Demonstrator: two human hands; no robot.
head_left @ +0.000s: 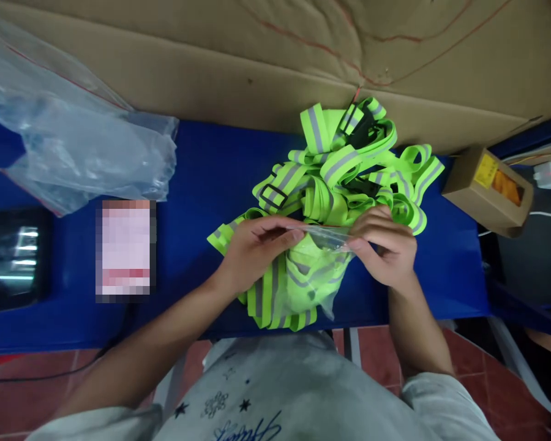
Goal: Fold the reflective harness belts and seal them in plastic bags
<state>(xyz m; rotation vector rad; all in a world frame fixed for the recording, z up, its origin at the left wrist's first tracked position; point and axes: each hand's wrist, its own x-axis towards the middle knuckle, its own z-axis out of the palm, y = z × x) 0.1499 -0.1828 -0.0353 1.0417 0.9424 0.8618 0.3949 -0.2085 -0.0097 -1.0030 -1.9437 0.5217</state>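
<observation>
Ok so your flat blue table (211, 165)'s got a loopy tangle of gray-striped neon straps (321, 208), and at the tangle's near side, a crinkly clear bag (316, 278), top edge pinched by your left hand (257, 251) and right hand (388, 248).

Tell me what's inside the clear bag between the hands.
Inside the clear bag, neon-green strap with grey stripes shows through, bunched up. Its underside and inner folds are covered, so I cannot tell what else lies there.
</observation>
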